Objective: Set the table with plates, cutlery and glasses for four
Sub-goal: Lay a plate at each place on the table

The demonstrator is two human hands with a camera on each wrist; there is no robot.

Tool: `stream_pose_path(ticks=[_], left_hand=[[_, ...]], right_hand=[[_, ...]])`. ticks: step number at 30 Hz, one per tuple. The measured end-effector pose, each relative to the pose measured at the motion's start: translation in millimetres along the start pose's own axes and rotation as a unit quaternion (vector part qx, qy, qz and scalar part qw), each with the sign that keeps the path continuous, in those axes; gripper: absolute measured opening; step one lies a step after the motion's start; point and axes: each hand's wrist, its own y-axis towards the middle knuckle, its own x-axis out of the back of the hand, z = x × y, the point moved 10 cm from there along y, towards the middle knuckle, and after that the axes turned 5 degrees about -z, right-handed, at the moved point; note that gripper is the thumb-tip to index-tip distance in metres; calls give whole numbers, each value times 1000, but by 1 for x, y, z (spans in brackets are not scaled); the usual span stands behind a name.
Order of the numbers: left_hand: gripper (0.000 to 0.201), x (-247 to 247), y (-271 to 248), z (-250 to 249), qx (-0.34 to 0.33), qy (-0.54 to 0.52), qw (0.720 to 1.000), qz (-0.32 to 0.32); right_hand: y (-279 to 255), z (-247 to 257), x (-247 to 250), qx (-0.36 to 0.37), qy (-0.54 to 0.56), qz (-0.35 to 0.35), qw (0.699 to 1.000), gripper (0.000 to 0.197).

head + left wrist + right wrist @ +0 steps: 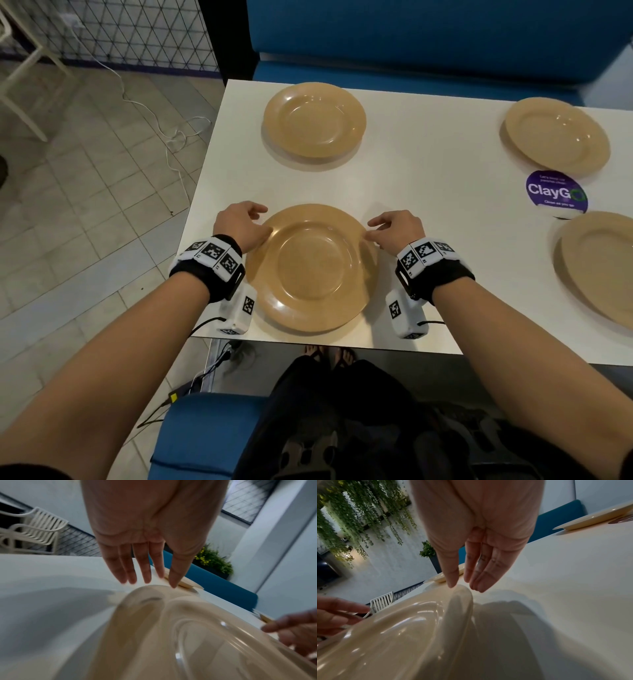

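A tan plate (pixel 311 267) lies flat on the white table (pixel 428 192) at the near edge, in front of me. My left hand (pixel 246 222) is at its left rim and my right hand (pixel 380 229) at its right rim. In the left wrist view the left hand (pixel 147 574) has straight fingers just over the plate (pixel 188 635). The right hand (pixel 467 580) looks the same over the plate (pixel 393 642). Neither hand grips anything. A second plate (pixel 314 120) sits across the table, a third (pixel 556 135) at the far right, and another (pixel 599 267) at the near right.
A round purple ClayGo sticker (pixel 556 193) is stuck on the table between the two right plates. A blue bench (pixel 428 34) runs along the far side and a blue seat (pixel 205 428) is below me. Left of the table is tiled floor with a white cable (pixel 154 113).
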Motion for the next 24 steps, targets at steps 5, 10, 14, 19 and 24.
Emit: stream_pose_path(ticks=[5,10,14,19,24], left_hand=[[51,-7,-4,-60,-64,-44,996,-43],[57,-59,-14,-151,-113,-85,990,4],[58,-129,-32,-229,-144,-115,980,72],[58,-232,-64,-319,-147,-125,972,137],[59,-322,-100,-372,-105,-86,973,185]], right_hand=[[9,12,34,13,20,-30,999,29],[22,-8,98,4,42,-78,996,29],[44,-59,161,-25,51,-114,992,31],[77,-158,249,-60,39,-135,988,32],[96,-256,322,-91,-15,-125,988,33]])
